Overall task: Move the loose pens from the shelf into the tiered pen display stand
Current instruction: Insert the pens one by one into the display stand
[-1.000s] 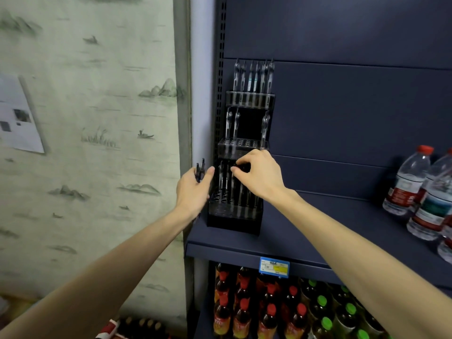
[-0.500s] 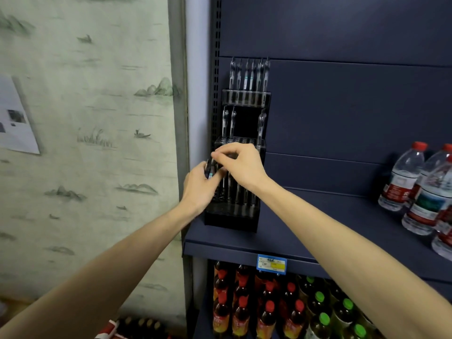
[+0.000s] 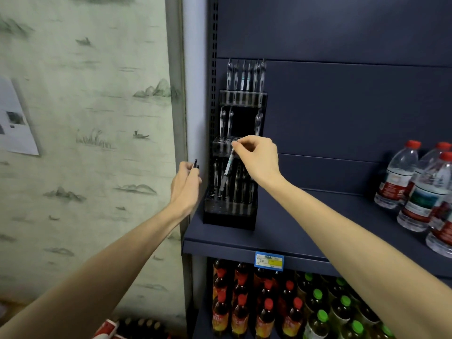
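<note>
A black tiered pen display stand [image 3: 231, 217] stands at the left end of the dark blue shelf [image 3: 293, 231]. Clear pens fill its top tier, three stand in the middle tier, and several stand in the bottom tier. My right hand [image 3: 256, 159] pinches the top of one clear pen [image 3: 227, 171], which hangs tilted with its tip over the holes of the bottom tier. My left hand [image 3: 186, 184], just left of the stand, grips dark pens [image 3: 196, 163] whose ends stick up above my fingers.
Water bottles [image 3: 415, 189] with red caps stand at the right end of the same shelf. Below, rows of bottles [image 3: 269, 309] with red and green caps fill the lower shelf. A price tag [image 3: 269, 260] hangs on the shelf edge. A papered wall [image 3: 85, 143] lies to the left.
My right hand took one pen from the bunch in my left hand and carried it over the bottom tier. My left hand drew back to the left of the stand.
</note>
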Available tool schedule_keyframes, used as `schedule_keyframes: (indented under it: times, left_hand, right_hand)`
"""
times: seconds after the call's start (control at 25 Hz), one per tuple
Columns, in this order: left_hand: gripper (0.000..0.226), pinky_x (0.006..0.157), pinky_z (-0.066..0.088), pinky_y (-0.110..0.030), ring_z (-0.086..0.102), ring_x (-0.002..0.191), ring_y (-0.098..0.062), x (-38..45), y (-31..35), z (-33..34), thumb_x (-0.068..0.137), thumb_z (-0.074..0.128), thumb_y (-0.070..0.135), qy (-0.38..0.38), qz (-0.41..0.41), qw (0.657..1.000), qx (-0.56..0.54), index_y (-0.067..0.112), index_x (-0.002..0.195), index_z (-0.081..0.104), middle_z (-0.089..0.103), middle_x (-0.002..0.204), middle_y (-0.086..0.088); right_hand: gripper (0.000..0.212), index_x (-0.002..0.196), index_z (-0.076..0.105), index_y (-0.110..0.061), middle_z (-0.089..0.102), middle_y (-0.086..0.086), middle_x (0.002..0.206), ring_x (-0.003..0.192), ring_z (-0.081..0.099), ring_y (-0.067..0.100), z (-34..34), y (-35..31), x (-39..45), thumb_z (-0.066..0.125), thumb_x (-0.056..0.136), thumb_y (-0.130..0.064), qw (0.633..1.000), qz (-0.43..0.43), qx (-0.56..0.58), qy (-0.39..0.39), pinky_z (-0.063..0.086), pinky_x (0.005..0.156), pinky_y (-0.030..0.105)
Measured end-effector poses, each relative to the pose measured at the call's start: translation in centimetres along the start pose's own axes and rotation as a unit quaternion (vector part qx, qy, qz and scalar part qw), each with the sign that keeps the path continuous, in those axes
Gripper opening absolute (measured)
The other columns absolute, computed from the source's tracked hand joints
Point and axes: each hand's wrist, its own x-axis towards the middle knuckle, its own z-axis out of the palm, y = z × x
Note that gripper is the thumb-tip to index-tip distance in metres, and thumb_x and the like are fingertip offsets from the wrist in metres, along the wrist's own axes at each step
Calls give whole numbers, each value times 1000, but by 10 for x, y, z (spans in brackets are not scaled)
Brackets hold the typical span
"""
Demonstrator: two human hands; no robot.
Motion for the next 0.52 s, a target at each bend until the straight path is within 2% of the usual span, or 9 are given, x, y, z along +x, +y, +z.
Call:
schedule_keyframes:
  times: [0.08,0.16,0.28,0.36,0.52]
  left_hand:
    - [16,68,36,-40,46,69,-23,1,1,0,79,38,39,-1,-9,1000,-7,30,89,46,54,68,5]
    - [10,60,34,-34,44,61,-18,-3,4,1,89,41,34,-11,-1,1000,-18,28,89,49,53,68,6]
    - [15,49,36,-29,46,56,-14,-7,4,3,104,42,19,-8,12,998,-55,21,92,49,55,72,3]
    - [18,52,42,-27,55,61,-15,-10,2,5,109,40,16,-8,25,998,-60,24,94,46,61,80,1]
    - [17,69,50,-33,67,76,-10,-14,1,6,110,40,19,0,64,997,-33,30,98,41,71,94,5]
  right_hand:
    - [13,87,76,-31,69,-20,73,74,66,0,-2,-1,-8,67,96,-36,997,-42,-54,-22,57,74,32]
    - [13,91,76,-31,68,-21,74,74,64,0,-4,-1,-13,66,97,-35,994,-61,-81,-27,56,73,31]
    - [14,94,77,-30,71,-18,78,70,61,0,-7,4,-14,65,96,-38,994,-61,-94,-7,52,70,29]
    - [15,95,77,-30,72,-18,81,69,61,-1,-8,6,-15,65,97,-38,994,-60,-92,-5,51,69,27]
    - [16,96,78,-31,73,-19,82,73,64,0,-9,5,-18,64,97,-39,995,-55,-88,11,53,70,28]
